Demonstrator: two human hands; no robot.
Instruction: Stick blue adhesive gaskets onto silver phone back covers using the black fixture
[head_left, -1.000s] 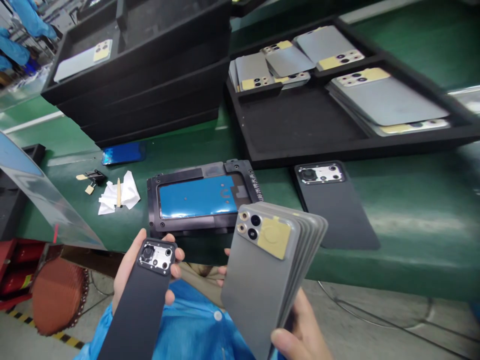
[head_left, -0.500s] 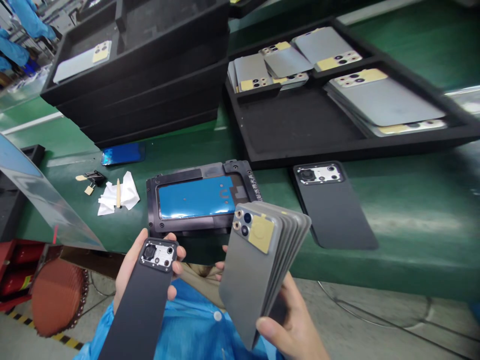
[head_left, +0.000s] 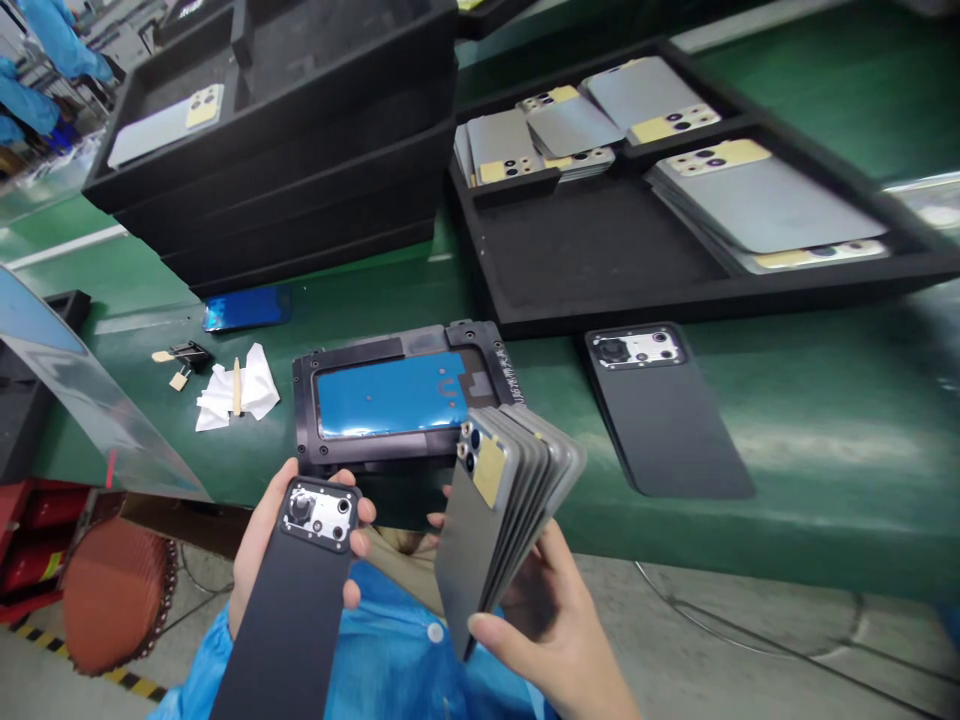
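Note:
My left hand [head_left: 259,540] is closed round a dark grey phone back cover [head_left: 289,610] with a silver camera plate at its top end. In my right hand [head_left: 559,620] is a fanned stack of silver-grey phone back covers [head_left: 480,520], tilted upright, with yellow film beside the camera holes. My thumb presses the stack's near edge; some fingers are hidden behind it. Just beyond both hands a black frame fixture [head_left: 390,447] holds a blue film-covered sheet [head_left: 386,395]. To its right another dark grey cover [head_left: 675,420] lies flat on the green table [head_left: 825,420].
A black tray [head_left: 585,240] with piles of silver covers [head_left: 772,195] stands at the back right. Stacked black trays [head_left: 300,180] rise at the back left. White tissue [head_left: 259,385], a small wooden stick [head_left: 236,388] and a blue film piece [head_left: 246,308] lie at left.
My right hand has moved slightly left and turned the stack, so its edges face me more. The dark cover in my left hand has shifted slightly right. The things on the table are unmoved.

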